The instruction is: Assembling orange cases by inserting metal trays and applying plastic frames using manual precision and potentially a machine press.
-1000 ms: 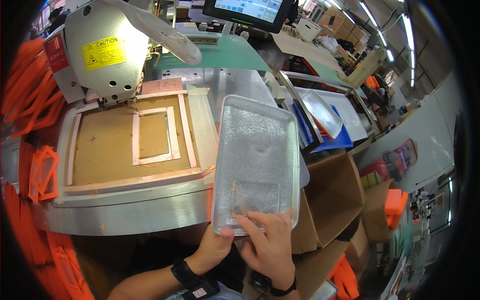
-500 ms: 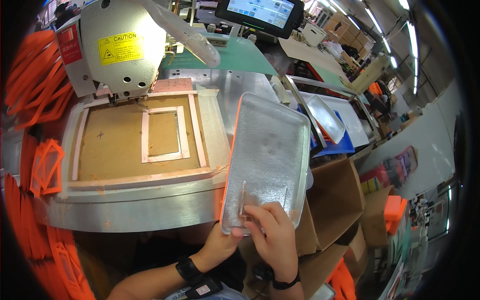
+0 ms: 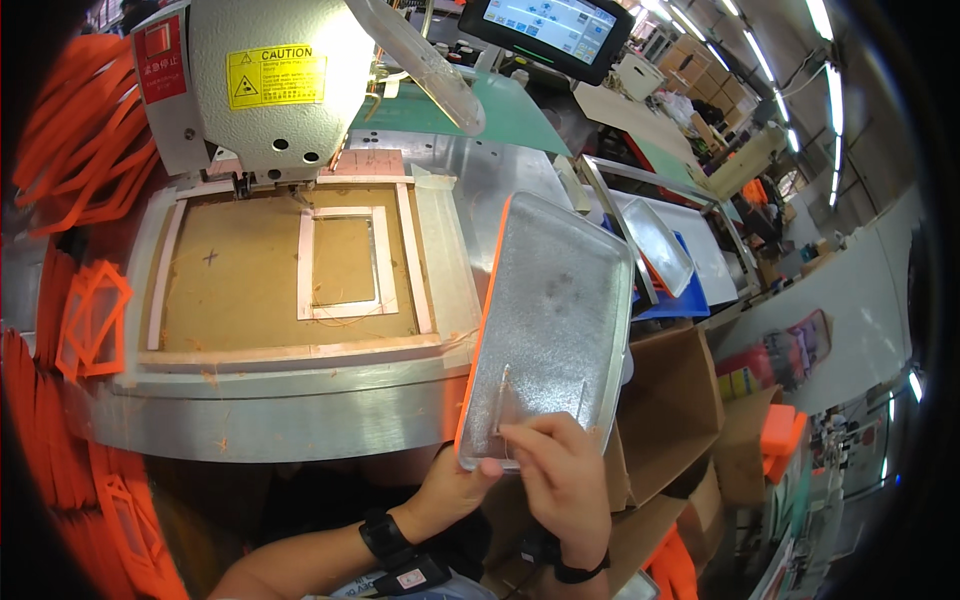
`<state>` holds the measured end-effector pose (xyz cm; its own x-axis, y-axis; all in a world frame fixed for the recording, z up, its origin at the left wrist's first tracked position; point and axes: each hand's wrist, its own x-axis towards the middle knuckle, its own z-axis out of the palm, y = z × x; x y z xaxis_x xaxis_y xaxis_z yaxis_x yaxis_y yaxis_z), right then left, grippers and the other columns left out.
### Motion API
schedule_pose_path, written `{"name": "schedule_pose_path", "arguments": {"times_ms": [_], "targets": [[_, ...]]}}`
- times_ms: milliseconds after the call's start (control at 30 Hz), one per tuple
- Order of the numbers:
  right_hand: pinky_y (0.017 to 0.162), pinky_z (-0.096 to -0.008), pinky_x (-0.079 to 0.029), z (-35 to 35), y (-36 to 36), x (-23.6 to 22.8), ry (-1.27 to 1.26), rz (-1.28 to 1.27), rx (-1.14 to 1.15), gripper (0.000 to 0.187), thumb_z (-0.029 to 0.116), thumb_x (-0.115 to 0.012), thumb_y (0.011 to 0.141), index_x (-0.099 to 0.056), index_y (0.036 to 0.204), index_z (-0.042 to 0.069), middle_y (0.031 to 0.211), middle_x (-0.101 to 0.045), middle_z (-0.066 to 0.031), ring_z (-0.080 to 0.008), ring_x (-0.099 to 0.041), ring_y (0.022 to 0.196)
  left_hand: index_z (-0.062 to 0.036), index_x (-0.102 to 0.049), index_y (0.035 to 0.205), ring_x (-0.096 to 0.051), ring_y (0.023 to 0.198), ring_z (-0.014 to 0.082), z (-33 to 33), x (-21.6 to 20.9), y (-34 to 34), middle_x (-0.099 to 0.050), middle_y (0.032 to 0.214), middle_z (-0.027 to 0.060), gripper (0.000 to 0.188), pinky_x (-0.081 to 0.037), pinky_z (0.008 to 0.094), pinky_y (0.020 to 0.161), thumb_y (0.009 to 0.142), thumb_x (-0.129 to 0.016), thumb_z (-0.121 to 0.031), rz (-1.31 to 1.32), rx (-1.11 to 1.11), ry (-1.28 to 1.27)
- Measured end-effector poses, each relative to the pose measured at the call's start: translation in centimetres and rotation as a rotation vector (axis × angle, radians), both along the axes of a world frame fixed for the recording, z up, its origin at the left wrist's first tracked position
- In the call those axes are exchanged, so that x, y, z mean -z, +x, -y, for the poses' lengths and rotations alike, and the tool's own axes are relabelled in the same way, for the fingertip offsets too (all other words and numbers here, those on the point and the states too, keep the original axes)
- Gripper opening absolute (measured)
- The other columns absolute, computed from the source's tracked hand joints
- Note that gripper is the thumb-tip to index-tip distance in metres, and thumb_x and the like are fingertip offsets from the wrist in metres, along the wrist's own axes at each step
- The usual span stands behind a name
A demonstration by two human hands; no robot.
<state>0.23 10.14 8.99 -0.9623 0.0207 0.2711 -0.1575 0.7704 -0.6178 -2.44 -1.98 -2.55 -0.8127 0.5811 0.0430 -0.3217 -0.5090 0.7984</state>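
Observation:
A silvery rectangular panel [image 3: 560, 300] with a raised rim and an orange left edge stands tilted in front of me. My left hand [image 3: 455, 492] grips its lower left corner, thumb on the front face and fingers behind. On the lower part of that face, my right hand [image 3: 562, 470] has thumb and index finger drawn together beside a narrow upright slit or strip [image 3: 505, 385]. Whatever sits between those fingertips is too small to make out. To the left, a sewing machine head [image 3: 270, 90] hangs over a brown template board [image 3: 250, 270] framed with pale strips.
Orange frames [image 3: 80, 130] are piled at the left, with more stacked below. An open cardboard box [image 3: 665, 400] stands right of the panel. Behind it, a metal rack [image 3: 640, 230] holds a blue tray [image 3: 700, 290] and another silvery panel. A screen [image 3: 545, 30] is mounted at the top.
The whole view has shifted slightly, moving the machine and board rightward in the picture. My right thumb and index finger have come closer together at the panel's face. My left grip is unchanged.

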Motion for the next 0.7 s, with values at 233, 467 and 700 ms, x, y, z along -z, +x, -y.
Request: {"name": "schedule_pose_path", "arguments": {"times_ms": [233, 467, 700], "targets": [[0.075, -0.0361, -0.052, -1.1, 0.6, 1.6, 0.138, -0.074, -0.091, 0.044, -0.01, -0.064, 0.068, -0.069, 0.109, 0.005, 0.101, -0.06, -0.0124, -0.0297, -0.062, 0.087, 0.0016, -0.054, 0.127, -0.056, 0.11, 0.0142, -0.2, -0.6, -0.1, -0.061, 0.118, 0.0059, 0.067, -0.047, 0.0299, 0.094, 0.092, -0.059, -0.055, 0.033, 0.018, 0.084], [0.075, -0.0367, -0.053, -0.7, 0.9, 2.3, 0.146, -0.083, -0.042, 0.043, -0.012, -0.062, 0.07, -0.069, 0.11, 0.004, 0.104, -0.06, -0.0141, -0.0294, -0.062, 0.087, 0.0013, -0.054, 0.127, -0.057, 0.11, 0.0145, 0.0, 0.1, 0.0, -0.062, 0.119, 0.0072, 0.066, -0.048, 0.0297, 0.094, 0.092, -0.06, -0.054, 0.032, 0.057, 0.045], [0.077, -0.0362, -0.053, -0.2, 0.8, 2.1, 0.213, -0.078, -0.01, 0.043, -0.012, -0.063, 0.071, -0.07, 0.11, 0.005, 0.106, -0.06, -0.0144, -0.0301, -0.063, 0.089, 0.0022, -0.053, 0.129, -0.059, 0.11, 0.0153, -0.3, 0.0, 0.0, -0.062, 0.121, 0.0081, 0.066, -0.048, 0.0301, 0.097, 0.092, -0.06, -0.053, 0.016, 0.002, 0.08]]}}
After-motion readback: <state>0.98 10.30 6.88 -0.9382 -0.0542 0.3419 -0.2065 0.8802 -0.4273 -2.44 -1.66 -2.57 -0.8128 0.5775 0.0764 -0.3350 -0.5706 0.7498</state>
